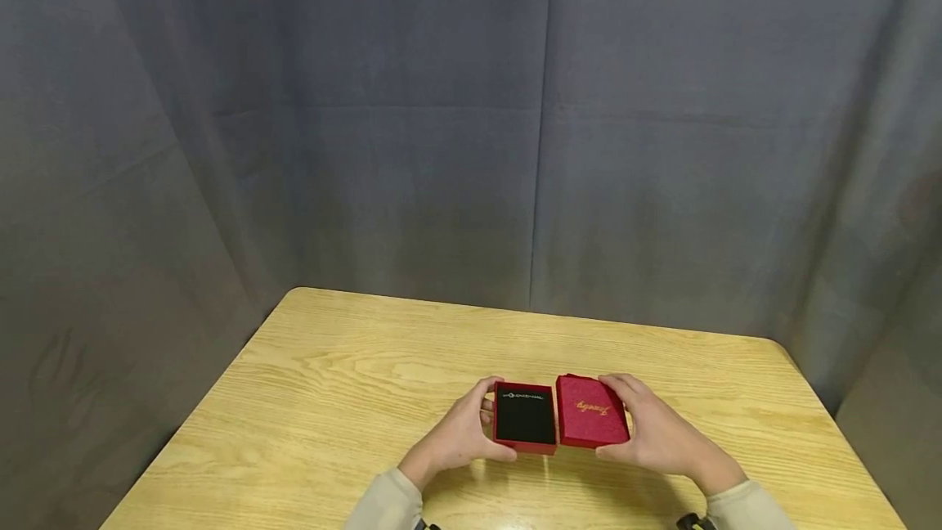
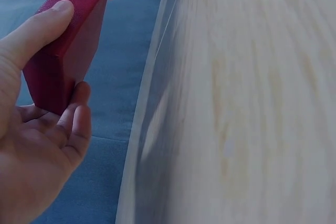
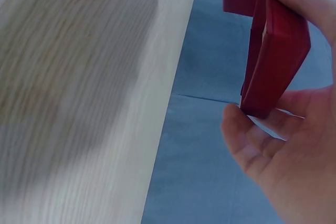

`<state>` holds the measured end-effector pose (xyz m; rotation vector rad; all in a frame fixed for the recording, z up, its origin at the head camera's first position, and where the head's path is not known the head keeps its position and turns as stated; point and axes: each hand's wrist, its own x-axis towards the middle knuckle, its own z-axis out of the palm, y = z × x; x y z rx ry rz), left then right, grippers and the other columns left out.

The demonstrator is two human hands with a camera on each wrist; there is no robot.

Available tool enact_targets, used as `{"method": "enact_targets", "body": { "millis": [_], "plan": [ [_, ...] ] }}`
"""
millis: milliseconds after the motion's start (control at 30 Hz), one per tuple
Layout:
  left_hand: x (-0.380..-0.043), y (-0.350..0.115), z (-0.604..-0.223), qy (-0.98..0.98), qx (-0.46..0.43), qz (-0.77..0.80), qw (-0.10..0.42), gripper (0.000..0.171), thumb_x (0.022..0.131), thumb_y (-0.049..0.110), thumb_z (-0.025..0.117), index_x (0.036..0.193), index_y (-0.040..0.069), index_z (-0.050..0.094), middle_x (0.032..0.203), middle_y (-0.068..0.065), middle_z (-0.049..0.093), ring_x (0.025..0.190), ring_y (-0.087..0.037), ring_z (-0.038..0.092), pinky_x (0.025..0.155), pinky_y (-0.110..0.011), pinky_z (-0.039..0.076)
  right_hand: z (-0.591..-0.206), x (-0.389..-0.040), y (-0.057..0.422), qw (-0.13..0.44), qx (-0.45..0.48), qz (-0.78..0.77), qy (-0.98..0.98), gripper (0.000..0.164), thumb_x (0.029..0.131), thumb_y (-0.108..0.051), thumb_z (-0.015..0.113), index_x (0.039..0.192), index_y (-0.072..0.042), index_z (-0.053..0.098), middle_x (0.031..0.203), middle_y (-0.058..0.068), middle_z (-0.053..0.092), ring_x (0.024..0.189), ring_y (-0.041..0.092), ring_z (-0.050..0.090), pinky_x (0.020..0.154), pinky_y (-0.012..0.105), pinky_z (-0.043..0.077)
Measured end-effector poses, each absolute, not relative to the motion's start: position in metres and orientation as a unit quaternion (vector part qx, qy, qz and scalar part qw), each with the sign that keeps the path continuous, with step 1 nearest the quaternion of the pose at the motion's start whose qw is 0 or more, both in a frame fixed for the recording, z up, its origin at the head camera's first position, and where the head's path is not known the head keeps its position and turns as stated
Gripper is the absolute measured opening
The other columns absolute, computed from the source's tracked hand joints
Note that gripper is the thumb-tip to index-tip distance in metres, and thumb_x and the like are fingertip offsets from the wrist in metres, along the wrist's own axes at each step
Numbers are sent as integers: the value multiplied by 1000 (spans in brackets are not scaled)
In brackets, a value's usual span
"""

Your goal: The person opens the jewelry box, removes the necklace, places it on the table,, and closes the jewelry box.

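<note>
Between thumb and fingers my left hand (image 1: 465, 432) grips a red jewelry box base (image 1: 535, 447), raised above the table. Its black lining (image 1: 524, 422) faces up, with a thin silver chain (image 1: 522, 396) lying across the far part. Just to the right, my right hand (image 1: 651, 433) holds the red box lid (image 1: 591, 411) by its near and far edges, gold lettering on top. Base and lid are side by side with a narrow gap in the head view. The left wrist view shows the thumb on the base's side (image 2: 79, 24); the right wrist view shows the lid's edge (image 3: 281, 51).
A light wood table (image 1: 353, 375) lies under both hands, with its far edge and rounded back corners in sight. Grey-blue curtains (image 1: 412, 145) hang behind it and at both sides. Dark bands (image 1: 692, 522) show at the sleeves.
</note>
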<state>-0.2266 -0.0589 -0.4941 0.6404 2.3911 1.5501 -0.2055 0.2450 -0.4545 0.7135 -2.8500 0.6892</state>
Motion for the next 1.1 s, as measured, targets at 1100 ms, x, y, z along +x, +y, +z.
{"method": "enact_targets", "body": {
  "millis": [1100],
  "plan": [
    [-225, -59, -489, 794, 226, 545, 150, 97, 66, 10, 87, 145, 6, 30, 114, 1, 58, 100, -15, 58, 86, -34, 48, -463, -195, 292, 69, 203, 188, -958, 92, 61, -47, 84, 129, 4, 50, 123, 11, 52, 108, 25, 51, 85, 45, 46]
  ]
}}
